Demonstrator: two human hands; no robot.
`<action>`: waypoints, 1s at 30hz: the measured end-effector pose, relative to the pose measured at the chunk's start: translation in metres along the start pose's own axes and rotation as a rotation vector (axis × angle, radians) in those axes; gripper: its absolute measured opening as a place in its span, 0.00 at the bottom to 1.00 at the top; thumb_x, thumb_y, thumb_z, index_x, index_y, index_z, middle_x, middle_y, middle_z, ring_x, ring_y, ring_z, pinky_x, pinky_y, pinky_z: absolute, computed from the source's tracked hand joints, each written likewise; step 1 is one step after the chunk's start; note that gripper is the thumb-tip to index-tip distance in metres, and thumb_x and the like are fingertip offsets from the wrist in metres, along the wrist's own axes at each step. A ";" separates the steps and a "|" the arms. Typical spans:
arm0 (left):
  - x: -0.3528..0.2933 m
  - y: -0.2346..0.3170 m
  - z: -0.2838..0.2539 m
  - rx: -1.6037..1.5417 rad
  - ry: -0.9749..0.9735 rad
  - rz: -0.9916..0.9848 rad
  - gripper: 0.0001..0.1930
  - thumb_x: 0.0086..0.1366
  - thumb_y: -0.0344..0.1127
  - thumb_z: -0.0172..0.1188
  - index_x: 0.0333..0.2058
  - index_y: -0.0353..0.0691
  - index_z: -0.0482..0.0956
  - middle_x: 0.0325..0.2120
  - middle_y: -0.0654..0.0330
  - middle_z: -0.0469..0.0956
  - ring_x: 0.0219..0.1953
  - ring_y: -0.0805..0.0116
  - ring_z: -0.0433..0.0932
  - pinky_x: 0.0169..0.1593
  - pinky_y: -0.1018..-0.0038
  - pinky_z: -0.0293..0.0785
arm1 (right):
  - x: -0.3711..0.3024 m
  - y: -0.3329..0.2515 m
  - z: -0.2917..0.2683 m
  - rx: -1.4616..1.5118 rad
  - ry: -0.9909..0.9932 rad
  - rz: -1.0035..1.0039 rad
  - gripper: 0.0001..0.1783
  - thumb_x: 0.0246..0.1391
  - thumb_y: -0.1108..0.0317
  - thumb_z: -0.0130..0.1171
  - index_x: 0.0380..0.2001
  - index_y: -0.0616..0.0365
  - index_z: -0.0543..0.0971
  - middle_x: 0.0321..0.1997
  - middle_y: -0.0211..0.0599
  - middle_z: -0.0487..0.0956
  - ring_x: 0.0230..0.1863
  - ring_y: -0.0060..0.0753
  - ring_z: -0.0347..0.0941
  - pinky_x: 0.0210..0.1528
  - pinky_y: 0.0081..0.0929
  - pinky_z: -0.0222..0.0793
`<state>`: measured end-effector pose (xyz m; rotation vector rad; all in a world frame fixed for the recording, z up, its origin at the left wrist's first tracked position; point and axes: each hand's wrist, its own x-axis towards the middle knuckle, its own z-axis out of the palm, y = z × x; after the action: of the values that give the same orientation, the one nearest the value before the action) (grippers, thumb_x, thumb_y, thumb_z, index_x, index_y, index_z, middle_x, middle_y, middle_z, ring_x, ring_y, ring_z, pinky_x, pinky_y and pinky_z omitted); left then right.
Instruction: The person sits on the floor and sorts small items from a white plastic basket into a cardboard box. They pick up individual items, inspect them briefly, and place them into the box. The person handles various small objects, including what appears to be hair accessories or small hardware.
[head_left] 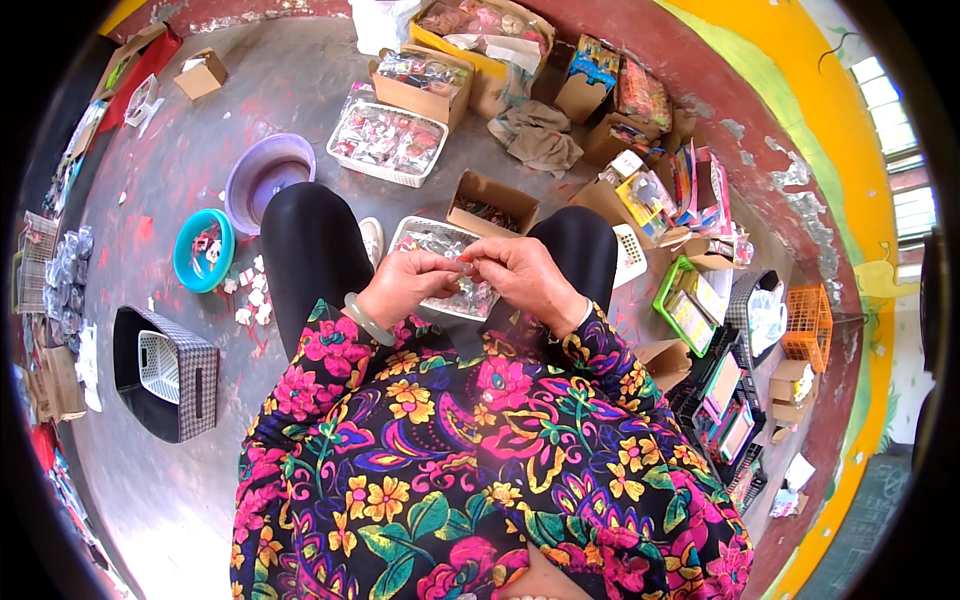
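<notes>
My left hand [413,283] and my right hand [523,277] meet above my lap, thumbs and fingertips pinched together. Between them is something small with a reddish tint, too small to name. A pale bangle circles my left wrist. Just beyond and beneath my hands sits a white plastic basket [398,243] filled with small clear-wrapped items. Behind it stands an open cardboard box [497,203] with dark small pieces inside. My hands hide part of the basket.
Farther off is another white basket [388,172] of packaged items. Left on the floor are a purple basin [240,190], a teal basin [181,262] and a patterned bin [205,395]. Cartons, a green basket [665,290], black crates and an orange crate [808,325] line the right.
</notes>
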<state>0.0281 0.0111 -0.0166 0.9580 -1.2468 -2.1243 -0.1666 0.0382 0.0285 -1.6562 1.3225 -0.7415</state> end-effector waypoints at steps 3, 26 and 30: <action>0.001 -0.003 -0.003 0.038 -0.013 0.020 0.09 0.59 0.27 0.57 0.38 0.31 0.78 0.28 0.58 0.79 0.31 0.73 0.78 0.39 0.78 0.76 | 0.001 0.003 0.002 -0.011 0.012 -0.007 0.07 0.46 0.71 0.53 0.30 0.59 0.78 0.24 0.42 0.77 0.26 0.35 0.73 0.30 0.26 0.67; -0.002 0.008 0.008 -0.055 -0.113 0.111 0.14 0.58 0.27 0.58 0.44 0.30 0.74 0.39 0.60 0.76 0.41 0.76 0.73 0.47 0.79 0.69 | 0.015 0.006 0.007 -0.430 0.118 -0.296 0.41 0.32 0.68 0.67 0.54 0.55 0.63 0.53 0.48 0.66 0.55 0.50 0.62 0.56 0.37 0.59; -0.002 0.002 0.011 -0.035 0.016 0.141 0.13 0.59 0.27 0.57 0.43 0.30 0.74 0.38 0.60 0.76 0.41 0.76 0.73 0.47 0.79 0.69 | 0.021 0.006 0.013 -0.442 0.179 -0.336 0.39 0.34 0.71 0.63 0.55 0.57 0.62 0.53 0.47 0.67 0.55 0.48 0.62 0.57 0.35 0.59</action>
<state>0.0211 0.0172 -0.0105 0.8448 -1.2275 -2.0188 -0.1527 0.0207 0.0156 -2.2477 1.4218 -0.8499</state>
